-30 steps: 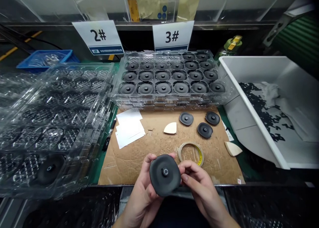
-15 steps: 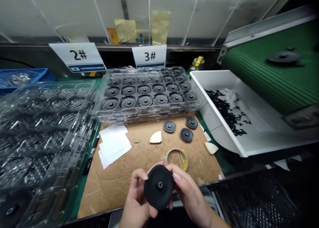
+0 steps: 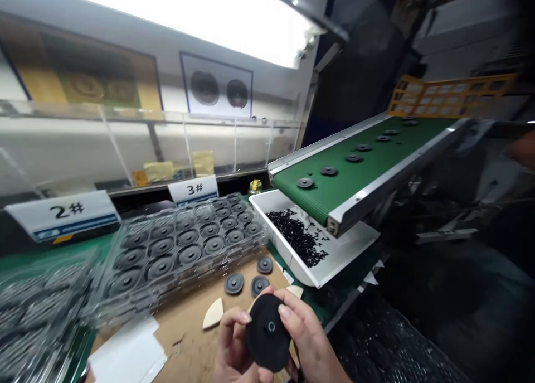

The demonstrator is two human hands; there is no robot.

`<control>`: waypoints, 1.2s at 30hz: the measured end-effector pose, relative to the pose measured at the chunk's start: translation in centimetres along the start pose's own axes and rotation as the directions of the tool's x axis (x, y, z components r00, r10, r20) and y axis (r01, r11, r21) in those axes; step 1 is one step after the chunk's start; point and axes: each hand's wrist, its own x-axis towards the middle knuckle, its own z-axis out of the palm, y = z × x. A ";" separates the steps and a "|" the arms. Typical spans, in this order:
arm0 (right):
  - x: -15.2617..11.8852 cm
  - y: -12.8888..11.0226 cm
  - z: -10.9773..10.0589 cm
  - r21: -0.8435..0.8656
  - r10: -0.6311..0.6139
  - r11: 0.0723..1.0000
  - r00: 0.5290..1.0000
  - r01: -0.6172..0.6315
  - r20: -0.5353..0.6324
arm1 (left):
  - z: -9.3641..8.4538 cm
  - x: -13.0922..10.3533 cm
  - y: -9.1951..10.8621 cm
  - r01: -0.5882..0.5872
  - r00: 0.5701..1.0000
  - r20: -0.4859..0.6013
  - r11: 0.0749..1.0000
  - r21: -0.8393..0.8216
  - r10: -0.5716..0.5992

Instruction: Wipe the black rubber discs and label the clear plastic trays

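Between my two hands is a round black plastic disc point(image 3: 267, 347) with a small raised hub at its centre. My left hand point(image 3: 236, 338) grips its left edge, thumb underneath and a finger along the rim. On the opposite edge my right hand point(image 3: 307, 330) closes with its thumb on the face. Just beyond lie three similar discs, one of them a grey-black disc point(image 3: 234, 283), on the cardboard sheet point(image 3: 188, 321). A cream wedge-shaped pad point(image 3: 213, 314) rests left of my hands, and another wedge pad point(image 3: 296, 291) is partly hidden behind my right hand.
A clear tray point(image 3: 179, 249) of discs stands at the back, with more clear trays point(image 3: 37, 310) at left. White paper sheets point(image 3: 129, 352) lie in front. A white bin point(image 3: 351, 255) of small black pieces sits under the green conveyor belt point(image 3: 338, 188), which carries several discs.
The view has swung up and to the right, bringing the conveyor's length into sight. Both hands still hold the black disc, now tilted slightly. The tape roll is no longer visible.
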 end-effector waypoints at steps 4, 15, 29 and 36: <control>0.3 -2.4 -2.6 0.116 -0.154 0.980 0.987 0.159 -0.052 | 4.3 2.5 -1.1 -0.021 0.993 0.115 1.000 0.009 0.020; -1.2 -8.8 -15.9 0.226 -0.227 0.913 0.883 0.340 -0.410 | 18.0 7.9 -8.0 0.230 0.898 0.369 0.970 0.075 -0.241; -3.1 -9.1 -24.0 0.207 -0.194 0.903 0.786 0.377 -0.587 | 23.6 9.2 -14.1 0.359 0.788 0.473 0.918 0.169 -0.395; -2.3 -8.5 -24.8 0.237 -0.178 0.894 0.785 0.381 -0.594 | 23.5 10.0 -14.7 0.354 0.773 0.493 0.916 0.189 -0.400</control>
